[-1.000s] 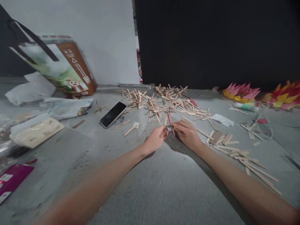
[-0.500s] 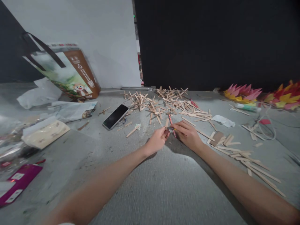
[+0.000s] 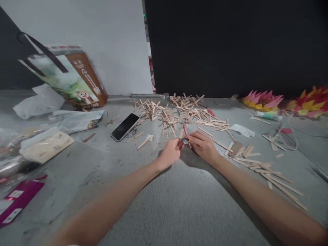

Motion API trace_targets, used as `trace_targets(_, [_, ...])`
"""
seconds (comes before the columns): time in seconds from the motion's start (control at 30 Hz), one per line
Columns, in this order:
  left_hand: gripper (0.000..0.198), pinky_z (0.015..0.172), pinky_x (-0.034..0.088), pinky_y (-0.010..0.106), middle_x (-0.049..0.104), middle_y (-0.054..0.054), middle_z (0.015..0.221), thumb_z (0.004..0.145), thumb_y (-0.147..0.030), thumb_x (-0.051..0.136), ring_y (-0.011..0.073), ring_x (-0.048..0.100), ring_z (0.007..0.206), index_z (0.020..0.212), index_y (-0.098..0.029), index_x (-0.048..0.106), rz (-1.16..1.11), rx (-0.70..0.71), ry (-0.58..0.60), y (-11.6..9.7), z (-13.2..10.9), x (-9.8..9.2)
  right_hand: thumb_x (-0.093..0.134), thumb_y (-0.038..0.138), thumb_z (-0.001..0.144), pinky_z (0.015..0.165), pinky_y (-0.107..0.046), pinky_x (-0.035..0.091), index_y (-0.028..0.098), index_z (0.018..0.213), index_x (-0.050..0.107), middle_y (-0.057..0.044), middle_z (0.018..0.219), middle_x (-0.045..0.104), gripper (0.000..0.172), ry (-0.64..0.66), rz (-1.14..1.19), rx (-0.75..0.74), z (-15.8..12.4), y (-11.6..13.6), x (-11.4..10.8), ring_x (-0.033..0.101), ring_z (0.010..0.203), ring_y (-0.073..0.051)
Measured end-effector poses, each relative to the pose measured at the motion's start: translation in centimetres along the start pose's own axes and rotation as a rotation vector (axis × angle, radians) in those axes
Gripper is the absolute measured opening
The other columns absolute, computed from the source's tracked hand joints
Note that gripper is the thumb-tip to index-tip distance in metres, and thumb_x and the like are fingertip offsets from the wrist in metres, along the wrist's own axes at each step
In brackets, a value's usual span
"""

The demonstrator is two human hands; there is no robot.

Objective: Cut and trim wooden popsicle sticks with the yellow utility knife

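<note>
Grey tool [image 3: 184, 139], pinched in the right hand [image 3: 203, 146] at frame centre, seems best kept steady beside the left hand [image 3: 171, 152], whose hold I cannot tell.

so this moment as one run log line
left hand: pinching wooden stick | right hand: gripping small metallic item | red-striped stick: by right fingertips | phone: flat

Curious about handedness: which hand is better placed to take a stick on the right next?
Probably the right hand: it's nearer those loose sticks, while the left hand would likely cross it.
</note>
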State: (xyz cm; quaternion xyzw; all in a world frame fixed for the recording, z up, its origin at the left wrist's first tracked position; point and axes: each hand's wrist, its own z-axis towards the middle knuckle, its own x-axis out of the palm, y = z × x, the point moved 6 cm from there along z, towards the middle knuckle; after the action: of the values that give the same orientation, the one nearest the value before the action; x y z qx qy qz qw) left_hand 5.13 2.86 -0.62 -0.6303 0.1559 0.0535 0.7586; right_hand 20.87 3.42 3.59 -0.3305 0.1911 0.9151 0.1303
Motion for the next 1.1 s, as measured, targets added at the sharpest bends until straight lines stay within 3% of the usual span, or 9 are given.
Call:
trace_targets(0.37, [0.023,0.063,0.033,0.025,0.053,0.000,0.068,0.093,-0.022,0.054,0.0135,0.046,0.065,0.070,-0.019,0.049,-0.072,-0.014,-0.023,0.3,0.2,0.1,0.048,0.009,0.102,0.084,-0.042,0.052,0.024,0.135,0.063,-0.011,0.111,0.073,0.039,0.077,-0.215,-0.007,-0.1,0.5,0.1,0.062,0.095,-0.027])
trace_targets(0.57, [0.025,0.057,0.027,0.022,0.039,-0.005,0.063,0.091,-0.032,0.057,0.0088,0.031,0.055,0.072,-0.020,0.046,-0.424,-0.084,0.125,0.1,0.2,0.6,0.047,0.014,0.106,0.079,-0.041,0.053,0.026,0.134,0.065,-0.010,0.109,0.075,0.035,0.023,-0.091,0.006,0.1,0.0,-0.1,0.062,0.090,-0.025])
trace_targets(0.7, [0.023,0.055,0.023,0.022,0.037,-0.007,0.060,0.088,-0.031,0.059,0.0080,0.029,0.052,0.073,-0.020,0.045,-0.465,-0.085,0.181,-0.3,0.0,0.6,0.048,0.016,0.106,0.079,-0.040,0.053,0.027,0.133,0.067,-0.009,0.108,0.075,0.035,-0.017,0.008,0.027,0.1,-0.2,0.1,0.062,0.089,-0.024])
trace_targets(0.83, [0.028,0.055,0.025,0.022,0.038,-0.006,0.060,0.095,-0.037,0.056,0.0086,0.030,0.053,0.075,-0.020,0.047,-0.450,-0.066,0.194,-0.6,-0.1,0.7,0.050,0.015,0.105,0.079,-0.039,0.053,0.029,0.132,0.068,-0.008,0.106,0.074,0.035,-0.025,0.030,0.040,0.0,-0.5,0.1,0.063,0.089,-0.024])
trace_targets(0.93, [0.032,0.057,0.030,0.023,0.042,-0.004,0.065,0.099,-0.040,0.054,0.0091,0.034,0.056,0.075,-0.019,0.048,-0.379,-0.061,0.137,-0.2,-0.1,0.7,0.048,0.013,0.105,0.080,-0.039,0.053,0.027,0.132,0.067,-0.009,0.108,0.074,0.036,0.016,-0.005,0.035,-0.1,-0.5,0.2,0.063,0.091,-0.024])
trace_targets(1.1, [0.027,0.061,0.037,0.024,0.051,0.000,0.071,0.097,-0.030,0.054,0.0112,0.042,0.063,0.074,-0.019,0.047,-0.219,-0.052,0.054,0.3,-0.1,0.6,0.047,0.009,0.103,0.080,-0.040,0.052,0.024,0.131,0.065,-0.010,0.106,0.073,0.036,0.101,-0.184,0.006,0.0,0.5,-0.1,0.060,0.091,-0.026])
